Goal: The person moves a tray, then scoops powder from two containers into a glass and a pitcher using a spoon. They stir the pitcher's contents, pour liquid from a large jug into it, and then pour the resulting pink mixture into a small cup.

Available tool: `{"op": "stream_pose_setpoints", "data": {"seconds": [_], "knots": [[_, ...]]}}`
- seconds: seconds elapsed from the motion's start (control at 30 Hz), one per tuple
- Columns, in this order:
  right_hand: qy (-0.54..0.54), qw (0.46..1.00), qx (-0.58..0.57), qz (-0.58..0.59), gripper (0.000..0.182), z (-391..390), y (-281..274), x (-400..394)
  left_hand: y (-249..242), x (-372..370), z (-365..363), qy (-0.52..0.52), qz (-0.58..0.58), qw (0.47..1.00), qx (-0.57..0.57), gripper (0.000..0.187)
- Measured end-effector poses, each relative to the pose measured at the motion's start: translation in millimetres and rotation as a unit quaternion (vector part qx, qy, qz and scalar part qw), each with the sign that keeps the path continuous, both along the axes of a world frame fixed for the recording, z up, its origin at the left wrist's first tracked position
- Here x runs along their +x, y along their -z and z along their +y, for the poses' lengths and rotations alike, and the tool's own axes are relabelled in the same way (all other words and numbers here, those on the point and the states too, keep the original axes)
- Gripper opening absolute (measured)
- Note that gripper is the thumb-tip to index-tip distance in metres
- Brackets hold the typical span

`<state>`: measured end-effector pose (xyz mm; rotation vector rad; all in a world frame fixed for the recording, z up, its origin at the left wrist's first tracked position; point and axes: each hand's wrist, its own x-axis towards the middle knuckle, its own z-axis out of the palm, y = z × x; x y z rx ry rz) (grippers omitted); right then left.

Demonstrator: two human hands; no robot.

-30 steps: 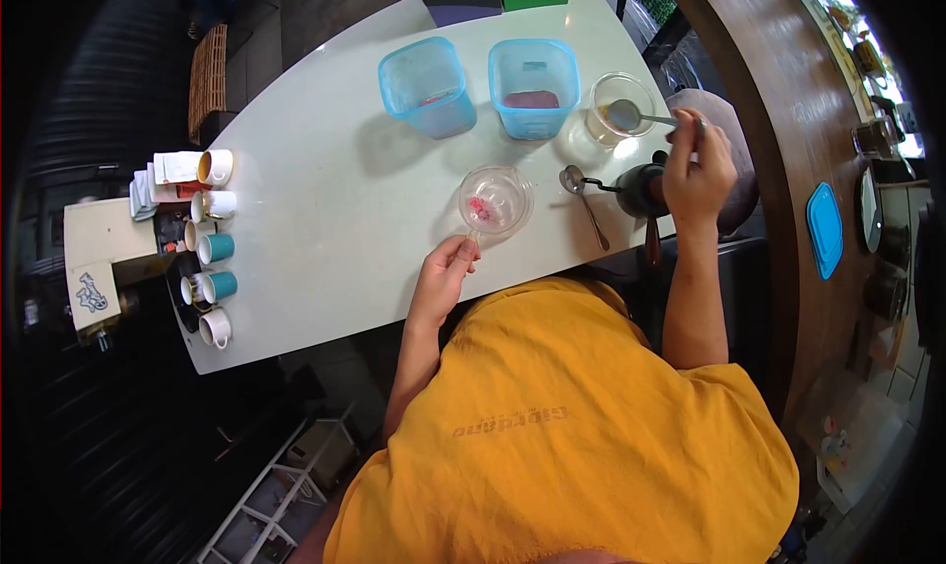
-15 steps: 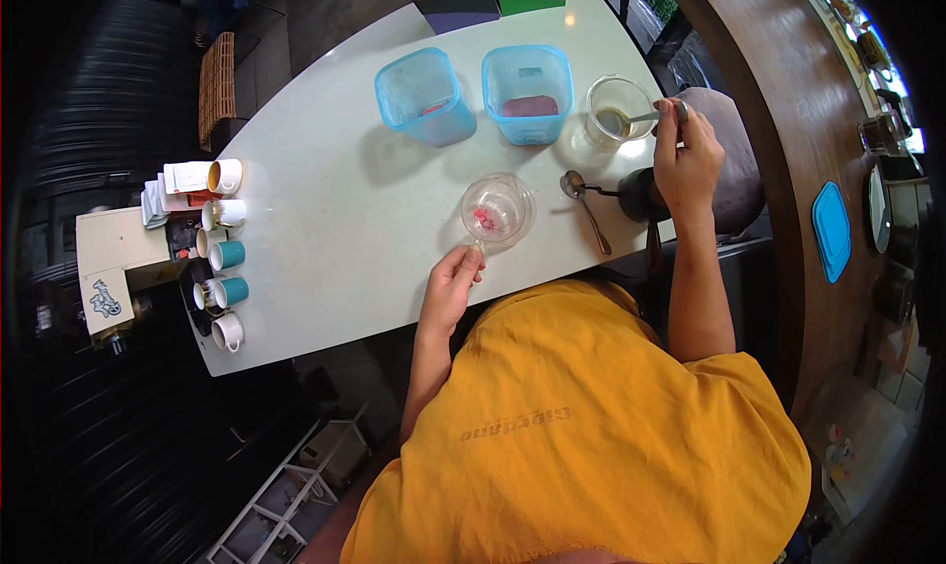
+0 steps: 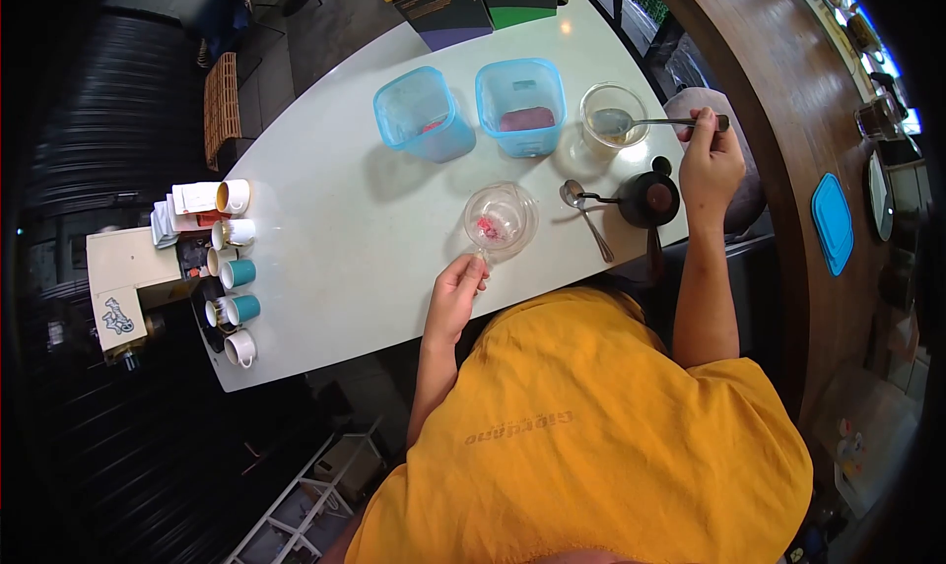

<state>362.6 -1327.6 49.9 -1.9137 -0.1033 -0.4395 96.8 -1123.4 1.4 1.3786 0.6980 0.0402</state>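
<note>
My left hand (image 3: 455, 293) is closed on the handle of a clear glass cup (image 3: 512, 212), which stands on the white table and has bits of something red in the bottom. Out to the right, my right hand (image 3: 711, 170) pinches the handle of a spoon (image 3: 670, 122). The spoon's bowl is at the mouth of a clear glass (image 3: 601, 148); what the bowl carries cannot be made out. Between the two vessels, a second spoon (image 3: 589, 221) lies on the table. A black pot with a long thin spout (image 3: 650, 199) stands just below my right hand.
Two blue plastic tubs, one left (image 3: 448, 135) and one right (image 3: 532, 148), stand beyond the cup. Dark boxes (image 3: 443, 12) are at the table's (image 3: 325, 190) far end. Several mugs (image 3: 239, 347) line its left edge. A blue lid (image 3: 831, 224) rests on the wooden counter (image 3: 778, 131).
My right hand has raised the spoon out of the glass's depth, bringing it nearly level at the rim. My left hand keeps its hold on the cup. The camera view has shifted slightly.
</note>
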Motion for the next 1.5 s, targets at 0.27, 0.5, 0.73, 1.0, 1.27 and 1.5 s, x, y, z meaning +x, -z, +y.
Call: {"op": "stream_pose_setpoints", "data": {"seconds": [0.27, 0.5, 0.73, 1.0, 1.27, 1.5], "knots": [[0.000, 0.991, 0.126, -0.036, 0.026, -20, -15, -10, -1, 8, 6, 0.013, -0.001, 1.000, -0.014, 0.027], [-0.088, 0.972, 0.190, -0.103, 0.022, -14, -27, -53, -6, 18, 9, 0.042, -0.005, 0.999, -0.023, 0.028], [-0.310, 0.905, 0.024, -0.291, 0.019, -7, -14, -91, -8, 22, 12, 0.050, -0.019, 0.998, -0.017, 0.028], [-0.028, 0.967, 0.099, -0.234, 0.022, -15, -32, -45, -3, 12, 13, 0.049, -0.035, 0.998, -0.003, 0.028], [-0.066, 0.973, -0.140, -0.169, 0.012, 14, -4, -11, 0, 1, 8, 0.016, -0.028, 0.999, 0.009, 0.029], [-0.087, 0.972, -0.165, -0.142, 0.012, 22, 7, -6, 1, -11, 2, -0.023, -0.012, 1.000, 0.006, 0.029]]}}
